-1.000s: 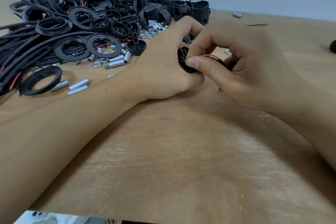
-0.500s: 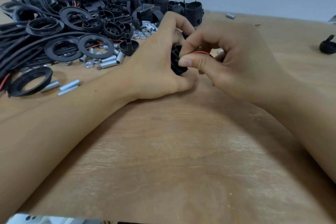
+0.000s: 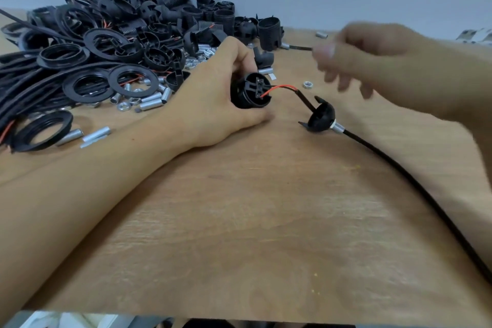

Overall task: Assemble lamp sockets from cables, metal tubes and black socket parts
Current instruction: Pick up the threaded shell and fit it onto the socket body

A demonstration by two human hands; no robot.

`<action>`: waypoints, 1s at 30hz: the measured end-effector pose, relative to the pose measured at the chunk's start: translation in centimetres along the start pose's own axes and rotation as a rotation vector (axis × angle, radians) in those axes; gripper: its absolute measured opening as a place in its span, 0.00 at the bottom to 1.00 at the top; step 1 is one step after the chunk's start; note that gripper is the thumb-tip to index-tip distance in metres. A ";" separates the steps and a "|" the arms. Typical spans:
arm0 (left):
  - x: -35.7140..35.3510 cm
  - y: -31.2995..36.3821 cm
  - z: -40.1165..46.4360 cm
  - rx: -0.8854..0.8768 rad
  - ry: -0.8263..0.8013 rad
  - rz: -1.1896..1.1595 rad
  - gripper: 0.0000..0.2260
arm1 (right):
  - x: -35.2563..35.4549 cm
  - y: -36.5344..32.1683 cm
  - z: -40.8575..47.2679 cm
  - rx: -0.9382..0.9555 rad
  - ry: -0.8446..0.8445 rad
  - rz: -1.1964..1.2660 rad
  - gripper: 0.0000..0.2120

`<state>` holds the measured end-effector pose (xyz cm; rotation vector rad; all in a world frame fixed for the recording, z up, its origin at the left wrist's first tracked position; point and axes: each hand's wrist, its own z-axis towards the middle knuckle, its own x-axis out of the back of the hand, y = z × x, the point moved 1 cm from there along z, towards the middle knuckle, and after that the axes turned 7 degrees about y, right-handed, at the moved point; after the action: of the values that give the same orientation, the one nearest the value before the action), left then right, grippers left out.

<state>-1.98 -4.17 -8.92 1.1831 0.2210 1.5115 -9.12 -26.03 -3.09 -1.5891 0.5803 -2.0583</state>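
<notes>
1. Left hand point(image 3: 213, 104) wrapped around black socket body point(image 3: 249, 94), resting on wooden table point(image 3: 239, 221).
2. Red wire point(image 3: 277, 89) running from the socket's terminal into black cable point(image 3: 415, 184).
3. Black socket cap point(image 3: 320, 118) with a metal tube point(image 3: 337, 127) threaded on that cable, just right of the socket.
4. Right hand point(image 3: 372, 61) raised and blurred, apart from the socket; grip impossible to tell.
5. Heap of black socket parts point(image 3: 127, 34) at far left.

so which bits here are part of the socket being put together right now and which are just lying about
In the job:
socket body in the left hand
red wire
black cable
cap on the cable
metal tube

Lying about:
pile of black parts
loose rings
spare tubes
nut
</notes>
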 end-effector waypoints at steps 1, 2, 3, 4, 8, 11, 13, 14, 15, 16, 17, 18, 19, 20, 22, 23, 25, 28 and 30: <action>0.0 0.0 0.0 -0.005 0.002 0.008 0.25 | 0.4 0.3 -0.4 -0.048 -0.133 -0.035 0.38; 0.0 0.1 -0.1 -0.011 0.006 0.016 0.26 | 0.5 0.4 -0.8 -0.080 -0.248 -0.066 0.37; -0.1 0.2 -0.1 -0.015 0.012 0.025 0.26 | 0.3 0.6 -0.9 -0.087 -0.311 -0.082 0.35; -0.1 0.3 -0.1 -0.017 0.018 0.035 0.26 | 0.0 0.8 -0.8 -0.078 -0.326 -0.075 0.32; 0.3 0.4 -0.3 -0.038 0.080 0.064 0.27 | -0.8 0.6 -0.5 -0.041 -0.336 0.085 0.26; 0.7 0.5 -0.4 -0.072 0.141 0.068 0.27 | -0.8 0.2 -0.5 -0.018 -0.325 0.221 0.22; 0.8 0.5 -0.4 -0.096 0.156 0.064 0.26 | -1.0 0.0 -0.5 0.010 -0.323 0.264 0.19; 0.8 0.5 -0.4 -0.107 0.159 0.066 0.26 | -1.2 -0.1 -0.5 0.026 -0.320 0.262 0.18; 0.8 0.5 -0.3 -0.118 0.162 0.071 0.26 | -1.4 -0.2 -0.5 0.037 -0.311 0.265 0.18; 0.9 0.5 -0.3 -0.127 0.168 0.078 0.26 | -1.7 -0.3 -0.5 0.042 -0.298 0.294 0.17; 0.9 0.5 -0.3 -0.133 0.176 0.084 0.26 | -1.9 -0.4 -0.5 0.041 -0.277 0.352 0.17; 1.0 0.5 -0.3 -0.139 0.187 0.090 0.26 | -2.0 -0.6 -0.5 0.042 -0.256 0.405 0.17; 1.1 0.5 -0.3 -0.149 0.199 0.097 0.25 | -2.0 -0.6 -0.5 0.051 -0.236 0.429 0.16; 1.1 0.5 -0.2 -0.162 0.210 0.105 0.25 | -2.0 -0.7 -0.4 0.064 -0.222 0.421 0.16; 1.2 0.6 -0.2 -0.193 0.222 0.113 0.24 | -2.0 -0.5 -0.3 0.078 -0.217 0.373 0.16; 1.2 0.6 -0.2 -0.207 0.218 0.120 0.23 | -2.1 -0.5 -0.2 0.081 -0.228 0.346 0.17; 1.2 0.6 -0.3 -0.225 0.191 0.156 0.21 | -2.4 -0.7 -0.3 0.100 -0.246 0.306 0.17; 1.2 0.8 -0.1 -0.234 0.172 0.203 0.21 | -2.6 -1.1 -0.2 0.145 -0.097 0.400 0.18; 1.1 0.8 -0.1 -0.243 0.190 0.205 0.21 | -2.6 -1.2 -0.2 0.158 -0.003 0.417 0.19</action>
<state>-2.39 -3.49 -7.74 0.8899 0.0404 1.7772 -8.90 -23.47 -4.40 -1.2565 0.6660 -1.7428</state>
